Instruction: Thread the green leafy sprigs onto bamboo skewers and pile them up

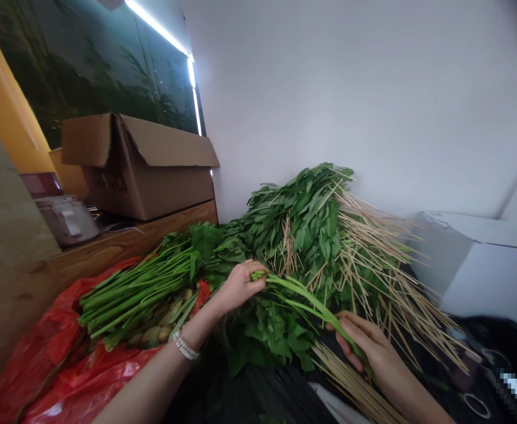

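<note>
Left hand and right hand hold green stalks.
Beyond them, leaves seem already on sticks; left of them, loose stems remain.

A small bunch of bright green vegetable stalks, smooth and fresh-looking, stretched between the left hand and the right hand, gripped in both. It sloped down from left to right in a shallow arch, raised above the dark leaves beneath. Several stems lay closely side by side, with thinner ones just below the thickest. Its lower end was partly hidden by the right fingers.
</note>
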Motion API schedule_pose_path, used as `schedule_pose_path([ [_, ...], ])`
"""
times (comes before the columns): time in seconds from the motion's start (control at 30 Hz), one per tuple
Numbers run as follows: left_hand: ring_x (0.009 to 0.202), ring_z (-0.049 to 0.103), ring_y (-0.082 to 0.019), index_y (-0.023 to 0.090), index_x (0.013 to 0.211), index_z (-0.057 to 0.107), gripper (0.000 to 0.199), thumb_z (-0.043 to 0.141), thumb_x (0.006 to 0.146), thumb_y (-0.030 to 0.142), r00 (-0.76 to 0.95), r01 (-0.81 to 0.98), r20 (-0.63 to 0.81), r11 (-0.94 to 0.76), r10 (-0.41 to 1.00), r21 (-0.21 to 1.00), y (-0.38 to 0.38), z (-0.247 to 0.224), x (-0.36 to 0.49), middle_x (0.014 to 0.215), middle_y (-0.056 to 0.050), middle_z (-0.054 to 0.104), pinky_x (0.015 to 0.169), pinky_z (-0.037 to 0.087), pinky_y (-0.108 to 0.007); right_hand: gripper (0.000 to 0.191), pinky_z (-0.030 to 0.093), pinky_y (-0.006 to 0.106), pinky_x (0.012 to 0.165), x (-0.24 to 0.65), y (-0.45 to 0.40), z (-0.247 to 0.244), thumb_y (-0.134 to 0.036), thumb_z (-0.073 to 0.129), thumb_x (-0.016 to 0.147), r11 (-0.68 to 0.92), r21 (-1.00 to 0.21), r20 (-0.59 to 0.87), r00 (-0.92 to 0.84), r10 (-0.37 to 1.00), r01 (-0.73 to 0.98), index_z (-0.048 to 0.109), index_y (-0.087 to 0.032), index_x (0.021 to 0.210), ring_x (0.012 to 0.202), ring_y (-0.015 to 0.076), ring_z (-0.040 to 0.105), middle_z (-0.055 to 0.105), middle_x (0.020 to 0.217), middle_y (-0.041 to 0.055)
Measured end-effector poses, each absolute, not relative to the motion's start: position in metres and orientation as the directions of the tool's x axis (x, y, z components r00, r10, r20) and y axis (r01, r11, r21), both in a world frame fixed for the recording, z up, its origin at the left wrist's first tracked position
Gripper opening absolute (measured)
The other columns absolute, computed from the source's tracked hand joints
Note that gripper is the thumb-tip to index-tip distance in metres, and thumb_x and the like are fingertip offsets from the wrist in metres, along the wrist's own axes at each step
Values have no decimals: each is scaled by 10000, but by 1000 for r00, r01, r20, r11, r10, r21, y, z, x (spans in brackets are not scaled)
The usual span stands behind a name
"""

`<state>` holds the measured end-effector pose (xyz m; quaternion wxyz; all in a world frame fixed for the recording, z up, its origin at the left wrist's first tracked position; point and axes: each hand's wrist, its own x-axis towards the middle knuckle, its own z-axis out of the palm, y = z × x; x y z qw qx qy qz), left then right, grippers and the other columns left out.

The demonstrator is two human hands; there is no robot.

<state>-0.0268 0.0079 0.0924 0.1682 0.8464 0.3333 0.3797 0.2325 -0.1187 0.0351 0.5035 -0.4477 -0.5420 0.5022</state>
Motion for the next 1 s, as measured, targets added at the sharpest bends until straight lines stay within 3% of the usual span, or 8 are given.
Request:
schedule_pose_path([
  [0.1,616,525,-137,162,696,651,90,569,702,199,190,178,486,-517,853,837,21,94,-35,663,5,626,585,391,-231,410,208,203,408,235,-118,36,-560,541,870,75,-997,76,-76,994,-27,601,-164,782,396,39,342,464,554,-62],
  [0.17,537,458,-112,160,682,595,156,525,744,285,-16,50,446,-445,895,894,30,99,-46,626,16,576,486,315,-209,434,192,196,390,238,-116,37,-587,557,842,70,-995,68,23,997,-66,608,-160,781,384,40,317,439,522,-69],
  [0.3,574,477,-113,167,783,568,225,478,797,372,-156,-25,459,-468,875,883,41,114,-61,718,2,593,476,304,-202,434,221,188,387,241,-113,37,-593,605,799,78,-982,55,135,989,-173,608,-160,774,388,42,322,438,517,-66],
  [0.6,912,574,-142,180,879,568,204,420,918,315,-262,106,789,-796,556,596,46,179,-57,938,-13,670,879,408,-282,426,252,182,375,237,-115,39,-581,710,702,58,-962,5,194,981,-268,617,-167,744,410,59,379,491,528,-41],
  [0.73,929,591,-184,181,998,617,240,436,932,323,63,357,807,-769,587,531,23,150,-28,951,-49,676,877,431,-335,391,300,188,400,238,-115,43,-551,741,680,97,-935,10,249,969,-340,653,-175,742,447,74,423,535,561,-25],
  [0.87,1184,502,-320,216,1281,548,689,713,696,540,733,431,426,-846,531,313,-12,91,1,1221,-133,620,1001,364,-470,370,366,208,472,237,-115,44,-514,711,728,161,-918,95,192,977,-362,703,-187,901,504,93,475,593,631,-6],
  [0.93,1276,426,-329,211,1305,539,790,748,637,576,786,390,346,-845,512,366,-26,79,8,1302,-141,577,1070,298,-471,350,403,220,540,236,-116,43,-475,698,758,176,-927,138,137,981,-331,695,-205,981,568,107,516,634,710,6],
  [1.0,1269,446,-289,193,1247,594,619,669,748,553,735,340,377,-787,563,514,-38,80,13,1297,-132,585,1078,307,-417,320,434,239,623,234,-118,41,-438,677,793,183,-951,166,87,982,-248,683,-219,1026,652,127,553,666,795,19],
])
